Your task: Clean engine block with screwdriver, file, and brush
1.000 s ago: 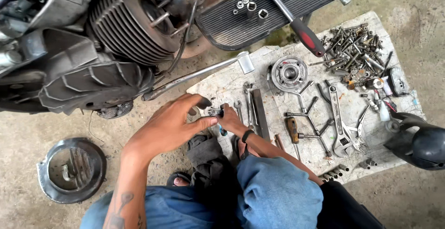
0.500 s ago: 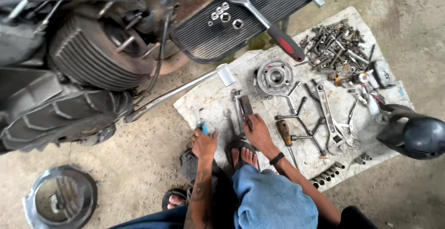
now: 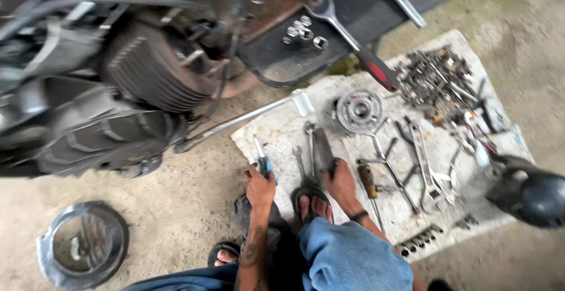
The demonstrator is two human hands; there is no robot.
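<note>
My left hand [image 3: 260,188] is at the near left edge of a white cloth [image 3: 276,133] spread on the ground. It is closed on blue-handled pliers [image 3: 262,160] whose jaws point away from me. My right hand [image 3: 341,183], with a dark band on the wrist, grips the near end of a dark flat bar [image 3: 323,148] lying on the cloth. Two slim spanners [image 3: 308,150] lie between my hands. A brown-handled screwdriver [image 3: 368,180] lies just right of my right hand. My sandalled foot [image 3: 311,204] rests between the hands.
The cloth also holds a round toothed metal part [image 3: 359,110], several wrenches [image 3: 421,157], a pile of bolts [image 3: 436,78] and a row of sockets [image 3: 419,244]. A finned engine [image 3: 152,67] and tyre [image 3: 100,139] stand at the left. A round cover [image 3: 82,250] lies near left, a black rounded shell [image 3: 529,194] at the right.
My left hand has drawn back from the middle of the cloth to its near edge with the pliers. My right hand has settled on the dark bar. The view has swung left.
</note>
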